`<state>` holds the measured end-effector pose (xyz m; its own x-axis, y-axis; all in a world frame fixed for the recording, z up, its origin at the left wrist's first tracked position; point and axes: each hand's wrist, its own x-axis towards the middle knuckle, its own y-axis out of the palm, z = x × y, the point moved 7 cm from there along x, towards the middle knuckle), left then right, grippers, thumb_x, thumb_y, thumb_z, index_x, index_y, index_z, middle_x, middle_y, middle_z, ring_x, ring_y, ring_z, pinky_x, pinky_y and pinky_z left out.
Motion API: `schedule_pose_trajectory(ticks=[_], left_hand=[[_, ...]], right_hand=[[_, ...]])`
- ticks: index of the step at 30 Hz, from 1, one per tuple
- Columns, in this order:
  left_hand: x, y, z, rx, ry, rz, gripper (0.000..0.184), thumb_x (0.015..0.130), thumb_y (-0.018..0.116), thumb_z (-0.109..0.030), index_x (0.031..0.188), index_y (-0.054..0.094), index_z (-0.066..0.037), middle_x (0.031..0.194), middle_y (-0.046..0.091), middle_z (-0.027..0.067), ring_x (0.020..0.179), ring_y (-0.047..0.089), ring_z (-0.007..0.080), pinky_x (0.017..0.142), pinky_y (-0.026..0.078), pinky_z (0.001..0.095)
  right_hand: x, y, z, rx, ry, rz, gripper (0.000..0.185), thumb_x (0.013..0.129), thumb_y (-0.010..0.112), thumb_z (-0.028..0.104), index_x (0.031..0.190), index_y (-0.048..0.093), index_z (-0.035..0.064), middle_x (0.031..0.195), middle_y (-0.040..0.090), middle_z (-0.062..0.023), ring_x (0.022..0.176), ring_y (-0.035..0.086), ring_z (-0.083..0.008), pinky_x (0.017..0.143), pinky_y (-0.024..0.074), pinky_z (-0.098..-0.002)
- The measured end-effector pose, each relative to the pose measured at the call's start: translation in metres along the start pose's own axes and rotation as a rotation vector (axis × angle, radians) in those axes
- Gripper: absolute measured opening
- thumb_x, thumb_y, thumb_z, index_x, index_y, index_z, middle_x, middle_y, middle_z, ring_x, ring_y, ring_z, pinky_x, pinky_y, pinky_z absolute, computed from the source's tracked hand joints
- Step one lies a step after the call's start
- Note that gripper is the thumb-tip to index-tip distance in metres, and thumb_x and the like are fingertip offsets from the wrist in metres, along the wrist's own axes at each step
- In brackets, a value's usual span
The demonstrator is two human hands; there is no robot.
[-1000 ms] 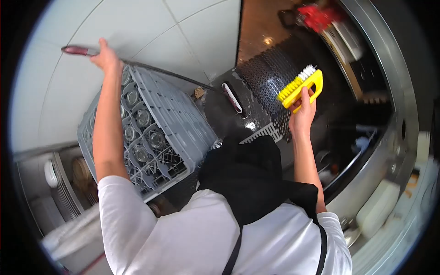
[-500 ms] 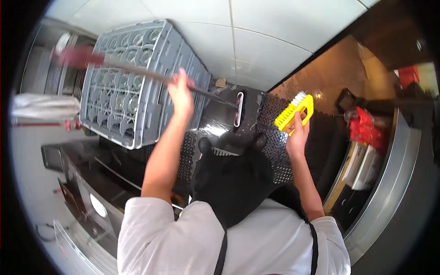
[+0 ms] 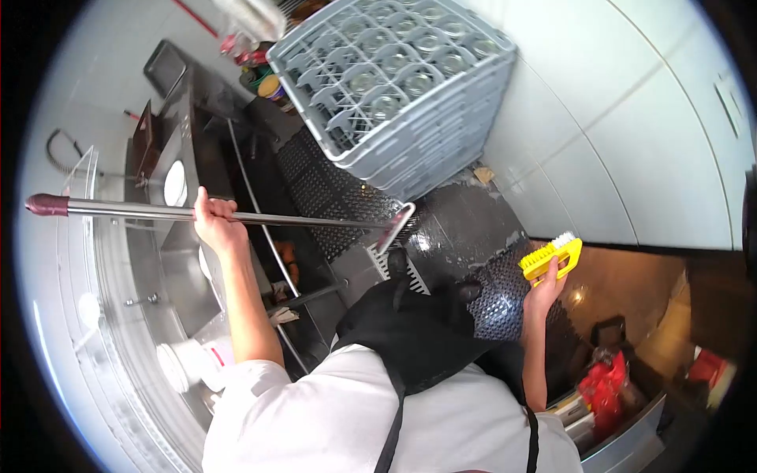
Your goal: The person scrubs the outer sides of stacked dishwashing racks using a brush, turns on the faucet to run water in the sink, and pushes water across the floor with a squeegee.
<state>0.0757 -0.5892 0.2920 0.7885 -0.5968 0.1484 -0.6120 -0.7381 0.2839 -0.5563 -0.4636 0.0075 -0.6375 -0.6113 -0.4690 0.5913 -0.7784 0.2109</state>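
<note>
My left hand (image 3: pixel 218 225) is closed round the steel pole of a long-handled floor brush (image 3: pixel 315 220). Its purple grip end points to the left, and its narrow purple and white head (image 3: pixel 397 228) is down by the floor near my shoes. Whether the head touches the floor I cannot tell. Off to the right, my right hand (image 3: pixel 544 293) grips a yellow scrub brush (image 3: pixel 569 258) by its loop handle. The yellow and white bristles face up and left, away from my palm.
A stack of grey glass racks (image 3: pixel 441 118) holding several upturned glasses stands ahead against the white tiled wall (image 3: pixel 568 134). Black perforated mats (image 3: pixel 505 303) lie on the wet dark floor. A steel sink counter (image 3: pixel 177 260) runs along the left. A red bag (image 3: pixel 603 390) sits at lower right.
The view has turned toward the left, bringing the sink counter closer in. The floor brush's head has come nearer my feet, and its pole lies more level. Both hands keep their holds.
</note>
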Motion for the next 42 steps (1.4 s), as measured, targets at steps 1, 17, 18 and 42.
schedule_pose_trajectory(ticks=[1,17,18,42], left_hand=[[0.01,-0.01,-0.004,0.005,0.026,-0.024,0.046,0.096,0.065,-0.021,0.062,0.036,-0.016,0.053,0.029,-0.004,0.048,0.028,0.0106,0.053,0.033,0.0317],[0.466,0.07,0.201,0.342,0.025,0.279,0.03,0.09,0.071,-0.021,0.067,0.055,-0.01,0.058,0.046,-0.0057,0.047,0.041,0.0075,0.044,0.032,0.0283],[0.486,0.09,0.217,0.344,0.035,0.306,0.025,0.091,0.069,-0.019,0.072,0.053,-0.014,0.056,0.04,-0.007,0.045,0.038,0.007,0.043,0.031,0.0266],[0.607,0.203,0.297,0.295,-0.315,1.292,0.032,0.087,0.061,-0.016,0.066,0.037,-0.014,0.053,0.038,-0.0007,0.045,0.042,0.0126,0.05,0.039,0.0318]], right_hand=[[-0.002,0.017,-0.001,-0.008,0.014,0.031,0.051,0.101,0.059,0.024,0.145,0.04,0.0074,0.133,0.054,-0.0083,0.115,0.058,-0.0226,0.09,0.0516,-0.0396],[-0.073,0.135,-0.034,-0.122,-0.19,-0.266,0.046,0.102,0.059,0.034,0.138,0.048,0.007,0.121,0.061,-0.01,0.105,0.062,-0.0241,0.085,0.0533,-0.0401],[-0.077,0.146,-0.034,-0.086,-0.14,-0.293,0.048,0.102,0.059,0.036,0.138,0.048,0.0075,0.123,0.06,-0.01,0.107,0.061,-0.0253,0.086,0.0531,-0.0417],[-0.14,0.255,0.029,-0.19,-0.34,-0.485,0.057,0.096,0.063,0.046,0.14,0.048,0.013,0.119,0.062,-0.0099,0.094,0.064,-0.0271,0.071,0.0557,-0.0444]])
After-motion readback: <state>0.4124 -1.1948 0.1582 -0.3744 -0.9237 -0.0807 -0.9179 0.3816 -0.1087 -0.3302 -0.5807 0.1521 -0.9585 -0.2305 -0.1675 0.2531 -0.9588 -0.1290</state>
